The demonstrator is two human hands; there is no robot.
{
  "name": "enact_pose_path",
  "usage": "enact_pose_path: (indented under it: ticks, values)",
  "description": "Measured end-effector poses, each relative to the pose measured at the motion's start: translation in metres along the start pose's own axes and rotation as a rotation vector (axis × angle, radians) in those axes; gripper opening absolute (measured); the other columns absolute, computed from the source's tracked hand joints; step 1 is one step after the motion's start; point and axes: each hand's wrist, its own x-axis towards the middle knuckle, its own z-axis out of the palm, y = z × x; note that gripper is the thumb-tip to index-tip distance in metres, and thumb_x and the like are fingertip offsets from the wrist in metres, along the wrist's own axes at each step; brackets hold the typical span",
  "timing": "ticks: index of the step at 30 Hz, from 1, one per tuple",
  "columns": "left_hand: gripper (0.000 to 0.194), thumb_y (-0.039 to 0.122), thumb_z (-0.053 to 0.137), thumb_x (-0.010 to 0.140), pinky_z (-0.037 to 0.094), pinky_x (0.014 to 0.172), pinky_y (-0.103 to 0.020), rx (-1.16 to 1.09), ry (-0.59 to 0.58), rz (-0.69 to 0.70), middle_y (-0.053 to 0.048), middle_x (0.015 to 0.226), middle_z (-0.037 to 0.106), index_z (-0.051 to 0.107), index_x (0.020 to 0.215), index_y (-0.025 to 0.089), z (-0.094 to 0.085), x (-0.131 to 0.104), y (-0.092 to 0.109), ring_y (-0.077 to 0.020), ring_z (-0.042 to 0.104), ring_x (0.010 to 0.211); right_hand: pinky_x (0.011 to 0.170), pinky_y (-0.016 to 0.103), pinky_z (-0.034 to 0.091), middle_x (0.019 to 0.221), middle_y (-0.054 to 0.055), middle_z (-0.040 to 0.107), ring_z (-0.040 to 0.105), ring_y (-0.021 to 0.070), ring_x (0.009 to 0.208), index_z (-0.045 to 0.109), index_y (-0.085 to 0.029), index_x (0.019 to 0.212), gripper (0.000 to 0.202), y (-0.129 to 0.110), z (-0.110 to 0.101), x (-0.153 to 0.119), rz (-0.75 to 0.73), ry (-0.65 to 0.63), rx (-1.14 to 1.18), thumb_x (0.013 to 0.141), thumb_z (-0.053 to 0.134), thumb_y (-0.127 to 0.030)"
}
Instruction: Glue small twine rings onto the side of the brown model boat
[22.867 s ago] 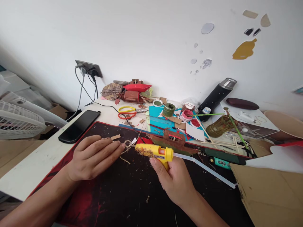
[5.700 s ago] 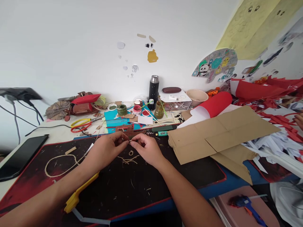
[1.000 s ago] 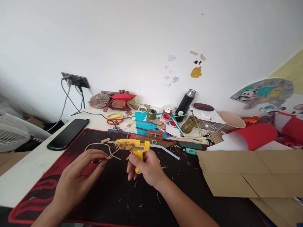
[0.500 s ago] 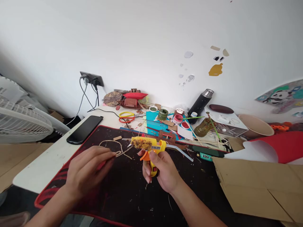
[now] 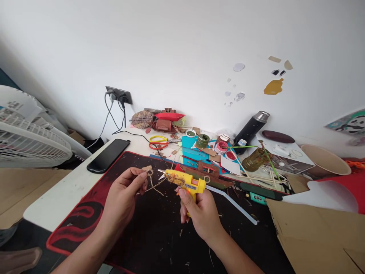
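Observation:
My right hand (image 5: 198,213) is wrapped round a yellow glue gun (image 5: 182,180), its stained nozzle end pointing left. A long translucent glue stick (image 5: 232,201) sticks out of its back. My left hand (image 5: 125,190) pinches a piece of twine (image 5: 154,185) with a small loop, close to the nozzle tip. A small piece of cardboard (image 5: 147,168) shows just beyond those fingertips. Behind the gun lies a brown model boat (image 5: 209,171) with a small twine ring on it.
A black mat (image 5: 154,236) covers the desk front. Behind are scissors (image 5: 159,145), open paint jars (image 5: 203,140), a blue sheet (image 5: 189,152) and a black flask (image 5: 251,129). A phone (image 5: 108,156) lies left, near a fan (image 5: 31,137); cardboard (image 5: 316,232) is at right.
My left hand has turned, raising the twine loop toward the nozzle. The glue gun has tilted, its back end lower and its glue stick swung down to the right. The view has shifted left.

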Motion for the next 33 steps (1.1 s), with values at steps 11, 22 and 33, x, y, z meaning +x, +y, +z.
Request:
enact_pose_path:
  ticks: [11, 22, 33]
  values:
    - [0.04, 0.055, 0.092, 0.077, 0.045, 0.059, -0.025, 0.142, 0.019, 0.073, 0.002, 0.074, 0.063, 0.071, 0.086, 0.021, -0.008, 0.001, -0.022, -0.0136, 0.053, 0.064, 0.046, 0.027, 0.036, 0.041, -0.004, 0.043, 0.045, 0.0129, 0.038, 0.051, -0.025, 0.062, 0.066, 0.019, 0.003, -0.004, -0.221, 0.11, -0.368, 0.11, 0.049, -0.071]
    - [0.037, 0.055, 0.087, 0.083, 0.045, 0.062, -0.028, 0.247, -0.028, 0.091, 0.0, 0.082, 0.066, 0.069, 0.086, 0.022, -0.01, -0.002, -0.026, -0.0157, 0.055, 0.066, 0.048, 0.026, 0.039, 0.044, -0.004, 0.047, 0.049, 0.0147, 0.042, 0.065, -0.023, 0.071, 0.056, 0.014, 0.005, -0.005, -0.34, 0.169, -0.478, 0.112, 0.051, -0.059]
    - [0.035, 0.054, 0.085, 0.084, 0.043, 0.06, -0.028, 0.237, -0.054, 0.084, 0.002, 0.074, 0.061, 0.068, 0.084, 0.023, -0.008, -0.003, -0.025, -0.0155, 0.053, 0.063, 0.053, 0.026, 0.041, 0.056, -0.003, 0.052, 0.047, 0.0144, 0.049, 0.062, -0.023, 0.073, 0.042, 0.003, 0.007, -0.006, -0.435, 0.196, -0.527, 0.109, 0.058, -0.044]
